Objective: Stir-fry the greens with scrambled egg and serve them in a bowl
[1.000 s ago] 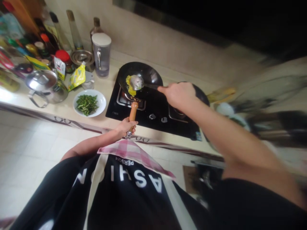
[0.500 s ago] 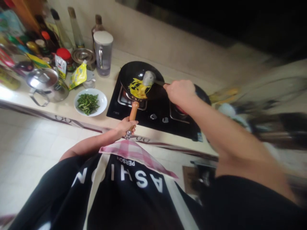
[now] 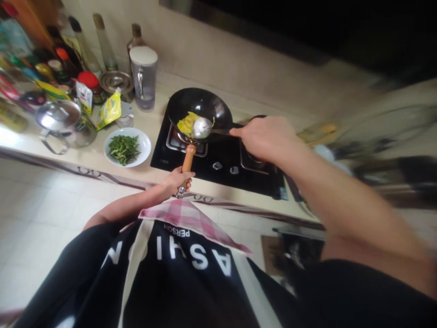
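Observation:
My left hand is wrapped round the wooden handle of a black wok, which sits on the left burner. In my right hand is a metal cooking ladle, its handle running leftward into the wok. The ladle's bowl rests against a yellow food that looks like egg, gathered on the wok's left side. A white plate holding chopped green vegetables stands on the counter left of the stove.
The black stove has two knobs in front. Along the back wall stand a water pitcher, several bottles and a yellow pouch. A lidded steel pot sits further left. A dark range hood hangs overhead.
My right hand has moved the ladle down and left within the wok. The yellow food, spread out before, is now bunched together. My left hand keeps its grip on the handle.

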`<control>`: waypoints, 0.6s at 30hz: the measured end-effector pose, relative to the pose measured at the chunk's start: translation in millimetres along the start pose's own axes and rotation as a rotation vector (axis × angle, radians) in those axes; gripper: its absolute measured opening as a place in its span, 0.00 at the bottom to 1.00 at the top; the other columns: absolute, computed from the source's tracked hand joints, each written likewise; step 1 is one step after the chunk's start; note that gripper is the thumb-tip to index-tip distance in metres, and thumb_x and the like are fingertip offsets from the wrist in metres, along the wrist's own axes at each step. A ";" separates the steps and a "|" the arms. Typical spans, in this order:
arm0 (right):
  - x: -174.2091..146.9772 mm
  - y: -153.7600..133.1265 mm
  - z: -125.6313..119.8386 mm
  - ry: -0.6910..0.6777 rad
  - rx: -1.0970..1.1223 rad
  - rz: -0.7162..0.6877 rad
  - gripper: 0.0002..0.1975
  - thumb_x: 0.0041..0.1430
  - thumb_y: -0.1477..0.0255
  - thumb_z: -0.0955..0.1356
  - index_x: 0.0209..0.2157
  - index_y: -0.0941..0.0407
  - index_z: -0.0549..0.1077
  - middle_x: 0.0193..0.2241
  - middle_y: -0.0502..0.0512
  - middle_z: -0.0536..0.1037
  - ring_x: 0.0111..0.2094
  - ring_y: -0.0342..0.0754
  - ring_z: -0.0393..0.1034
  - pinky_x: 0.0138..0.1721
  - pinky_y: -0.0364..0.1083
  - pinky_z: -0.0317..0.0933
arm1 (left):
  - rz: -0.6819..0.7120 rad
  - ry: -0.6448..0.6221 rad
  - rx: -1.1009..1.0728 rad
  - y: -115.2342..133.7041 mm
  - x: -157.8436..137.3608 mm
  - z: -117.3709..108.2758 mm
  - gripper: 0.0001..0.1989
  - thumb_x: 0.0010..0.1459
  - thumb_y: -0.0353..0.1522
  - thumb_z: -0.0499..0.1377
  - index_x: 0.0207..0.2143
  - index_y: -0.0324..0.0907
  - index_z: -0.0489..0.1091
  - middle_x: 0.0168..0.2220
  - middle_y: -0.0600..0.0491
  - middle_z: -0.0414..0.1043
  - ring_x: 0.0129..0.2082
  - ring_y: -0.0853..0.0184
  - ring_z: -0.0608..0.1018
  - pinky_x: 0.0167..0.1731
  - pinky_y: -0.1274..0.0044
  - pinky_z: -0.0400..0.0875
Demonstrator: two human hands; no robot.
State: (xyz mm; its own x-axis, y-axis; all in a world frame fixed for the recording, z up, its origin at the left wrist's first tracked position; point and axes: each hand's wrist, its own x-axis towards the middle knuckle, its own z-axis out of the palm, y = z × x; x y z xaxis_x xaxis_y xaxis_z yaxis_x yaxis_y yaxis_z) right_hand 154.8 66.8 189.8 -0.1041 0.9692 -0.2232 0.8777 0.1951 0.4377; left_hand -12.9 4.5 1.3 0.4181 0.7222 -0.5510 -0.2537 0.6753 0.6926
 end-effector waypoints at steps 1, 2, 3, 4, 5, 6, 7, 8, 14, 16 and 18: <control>1.2 -1.4 -0.1 0.001 -0.002 -0.009 0.25 0.73 0.66 0.54 0.58 0.48 0.77 0.45 0.65 0.80 0.48 0.63 0.74 0.43 0.56 0.64 | 0.001 0.002 -0.006 -0.1 -0.3 0.3 0.09 0.64 0.24 0.58 0.36 0.42 0.59 0.18 0.61 0.62 0.15 0.74 0.65 0.15 0.83 0.63; 3.2 -3.4 -0.1 -0.003 -0.017 -0.007 0.26 0.72 0.69 0.53 0.60 0.49 0.75 0.46 0.66 0.79 0.48 0.63 0.74 0.43 0.56 0.64 | 0.003 0.006 -0.014 -0.3 -0.5 0.6 0.10 0.64 0.25 0.59 0.36 0.43 0.59 0.18 0.61 0.62 0.14 0.74 0.65 0.15 0.83 0.63; 5.6 -5.9 0.0 -0.009 -0.038 0.006 0.27 0.71 0.72 0.53 0.62 0.51 0.73 0.47 0.68 0.79 0.49 0.64 0.74 0.42 0.56 0.64 | 0.006 0.010 -0.022 -0.6 -0.7 1.0 0.10 0.64 0.25 0.59 0.36 0.43 0.58 0.18 0.61 0.62 0.14 0.74 0.65 0.15 0.83 0.63; 7.9 -8.4 0.1 -0.015 -0.057 0.027 0.27 0.70 0.74 0.53 0.63 0.54 0.72 0.48 0.71 0.78 0.50 0.65 0.73 0.42 0.56 0.64 | 0.009 0.010 -0.029 -1.0 -0.8 1.4 0.10 0.63 0.25 0.59 0.36 0.43 0.59 0.18 0.61 0.62 0.15 0.74 0.65 0.15 0.83 0.63; 9.4 -10.6 0.4 -0.016 -0.071 0.048 0.27 0.70 0.75 0.53 0.62 0.58 0.72 0.48 0.73 0.78 0.50 0.66 0.73 0.42 0.56 0.64 | 0.010 0.009 -0.033 -1.3 -0.8 1.6 0.10 0.63 0.25 0.60 0.37 0.42 0.59 0.19 0.61 0.62 0.15 0.74 0.65 0.15 0.83 0.63; 9.9 -12.1 0.5 -0.015 -0.082 0.060 0.27 0.70 0.75 0.53 0.61 0.60 0.73 0.48 0.74 0.78 0.49 0.67 0.74 0.42 0.57 0.64 | 0.009 0.006 -0.033 -1.6 -0.8 1.6 0.10 0.63 0.25 0.60 0.37 0.42 0.59 0.19 0.61 0.62 0.15 0.74 0.66 0.15 0.83 0.63; 9.5 -12.8 0.5 -0.013 -0.091 0.059 0.26 0.70 0.74 0.53 0.59 0.61 0.74 0.47 0.74 0.78 0.49 0.67 0.74 0.42 0.57 0.65 | 0.008 0.004 -0.031 -1.8 -0.8 1.5 0.10 0.63 0.25 0.59 0.37 0.42 0.59 0.18 0.61 0.62 0.15 0.74 0.66 0.15 0.83 0.63; 8.4 -12.8 0.3 -0.009 -0.095 0.048 0.25 0.70 0.73 0.54 0.57 0.60 0.76 0.46 0.73 0.79 0.48 0.66 0.74 0.43 0.57 0.65 | 0.005 0.000 -0.030 -1.9 -0.8 1.2 0.09 0.64 0.24 0.59 0.36 0.42 0.59 0.18 0.61 0.62 0.15 0.74 0.66 0.15 0.83 0.63; 14.1 -9.8 -0.9 -0.014 -0.053 0.055 0.25 0.72 0.69 0.55 0.59 0.58 0.74 0.48 0.73 0.78 0.49 0.66 0.74 0.44 0.57 0.65 | 0.001 -0.001 -0.038 -1.7 -1.6 0.7 0.09 0.64 0.24 0.58 0.37 0.42 0.59 0.19 0.61 0.62 0.15 0.74 0.66 0.15 0.83 0.63; 16.5 -9.2 -0.8 -0.010 -0.068 0.086 0.25 0.71 0.70 0.55 0.57 0.62 0.76 0.47 0.75 0.78 0.50 0.67 0.73 0.43 0.58 0.65 | -0.003 -0.005 -0.040 -0.6 -2.4 1.4 0.09 0.64 0.24 0.59 0.37 0.42 0.59 0.19 0.61 0.62 0.14 0.74 0.66 0.15 0.83 0.63; 14.5 -8.2 -0.3 -0.015 -0.090 0.073 0.25 0.70 0.71 0.55 0.52 0.62 0.79 0.45 0.75 0.79 0.48 0.67 0.74 0.43 0.58 0.66 | -0.010 -0.005 -0.033 1.0 -3.1 2.4 0.10 0.64 0.25 0.59 0.37 0.42 0.59 0.19 0.61 0.62 0.14 0.74 0.65 0.15 0.83 0.63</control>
State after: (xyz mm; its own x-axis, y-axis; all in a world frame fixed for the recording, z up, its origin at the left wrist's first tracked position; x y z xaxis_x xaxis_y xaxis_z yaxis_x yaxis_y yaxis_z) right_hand 146.0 79.4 183.3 -0.0339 0.9792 -0.2002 0.8371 0.1372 0.5296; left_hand -12.3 2.6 4.8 0.4253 0.7149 -0.5550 -0.2783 0.6869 0.6714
